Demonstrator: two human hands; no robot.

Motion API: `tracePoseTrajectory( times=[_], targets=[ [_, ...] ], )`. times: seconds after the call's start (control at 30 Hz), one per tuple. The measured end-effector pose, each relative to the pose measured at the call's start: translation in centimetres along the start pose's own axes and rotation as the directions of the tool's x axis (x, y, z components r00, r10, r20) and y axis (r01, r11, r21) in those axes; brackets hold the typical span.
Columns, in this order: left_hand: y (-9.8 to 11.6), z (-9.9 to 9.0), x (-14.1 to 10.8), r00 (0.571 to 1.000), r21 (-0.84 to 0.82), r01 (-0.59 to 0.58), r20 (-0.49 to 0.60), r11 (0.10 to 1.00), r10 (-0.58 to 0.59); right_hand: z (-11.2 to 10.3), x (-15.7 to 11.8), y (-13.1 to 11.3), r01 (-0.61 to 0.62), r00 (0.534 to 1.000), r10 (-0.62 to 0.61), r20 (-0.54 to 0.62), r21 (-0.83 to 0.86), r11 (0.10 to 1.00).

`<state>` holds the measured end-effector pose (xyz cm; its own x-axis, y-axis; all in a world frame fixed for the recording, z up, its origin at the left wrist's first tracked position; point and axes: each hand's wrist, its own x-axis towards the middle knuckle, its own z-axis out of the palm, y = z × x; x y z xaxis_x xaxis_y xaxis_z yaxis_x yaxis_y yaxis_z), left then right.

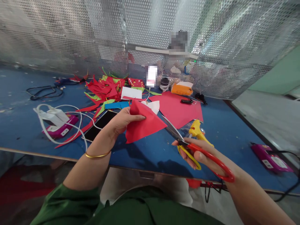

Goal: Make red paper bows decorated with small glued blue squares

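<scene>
A folded piece of bright red paper (pixel 146 125) is held in the left hand (pixel 125 120) — it is pinched between the thumb and the fingers, above the front part of the blue tabletop (pixel 145 157). The scissors with one red and one yellow handle (pixel 181 140) are gripped by the right hand (pixel 199 153), with the fingers closed around the handles. The blades are pointed toward the right corner of the folded paper, and they are slightly parted. Behind the scissors, a large flat sheet of red paper (pixel 178 109) is laid, and a small black key fob (pixel 187 101) is placed on it. A yellow glue gun (pixel 198 129) is seen just beside the right hand. Behind the left hand, a pile of red and green paper scraps (pixel 105 89) is spread.
</scene>
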<state>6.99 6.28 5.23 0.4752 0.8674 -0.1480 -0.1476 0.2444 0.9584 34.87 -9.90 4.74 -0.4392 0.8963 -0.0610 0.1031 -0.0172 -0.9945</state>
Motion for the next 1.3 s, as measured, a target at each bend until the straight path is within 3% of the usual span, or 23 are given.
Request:
tracePoseTrajectory(
  times=[0.67,1.03,1.3],
  targets=[
    [-0.2,0.1,0.2,1.000,0.034,-0.003,-0.022,0.999,0.003,1.5,-0.4,-0.6,-0.118,0.988,0.118,-0.103,0.009,0.993],
    [-0.4,-0.2,0.3,1.000,0.048,0.000,0.007,0.999,0.000,2.3,-0.5,-0.6,-0.170,0.966,0.188,-0.174,0.113,0.979],
    [-0.3,-0.1,0.1,1.000,0.033,0.013,0.018,0.999,-0.014,2.0,-0.6,0.4,-0.225,0.951,0.229,-0.207,0.045,0.973]
  ],
)
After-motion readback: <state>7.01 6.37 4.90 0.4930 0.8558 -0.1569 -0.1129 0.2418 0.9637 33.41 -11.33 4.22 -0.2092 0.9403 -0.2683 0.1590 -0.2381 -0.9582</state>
